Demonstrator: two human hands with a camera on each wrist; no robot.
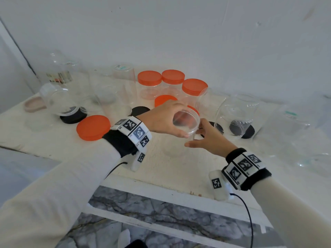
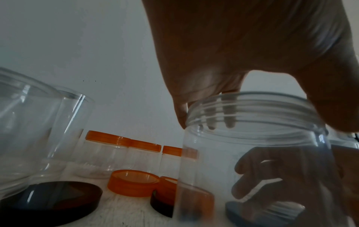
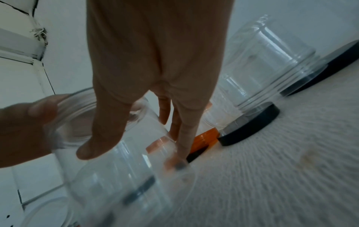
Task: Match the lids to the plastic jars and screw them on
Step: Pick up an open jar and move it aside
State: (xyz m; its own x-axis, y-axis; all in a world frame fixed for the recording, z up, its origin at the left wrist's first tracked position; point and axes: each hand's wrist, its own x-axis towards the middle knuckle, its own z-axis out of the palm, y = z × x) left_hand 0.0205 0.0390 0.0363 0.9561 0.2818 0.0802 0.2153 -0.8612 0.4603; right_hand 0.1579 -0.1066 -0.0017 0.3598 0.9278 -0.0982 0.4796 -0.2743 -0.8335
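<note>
While a white table (image 1: 170, 167) carries clear jars and loose orange and black lids, three capped jars (image 1: 172, 85) stand at the back. Near the front, an open jar (image 1: 185, 122) is held: the left hand (image 1: 161, 119) curls over its threaded rim, and the right hand (image 1: 211, 138) has straight fingers against its side. Thin, light, slick plastic probably flexes; grip the wall below the threads.
</note>
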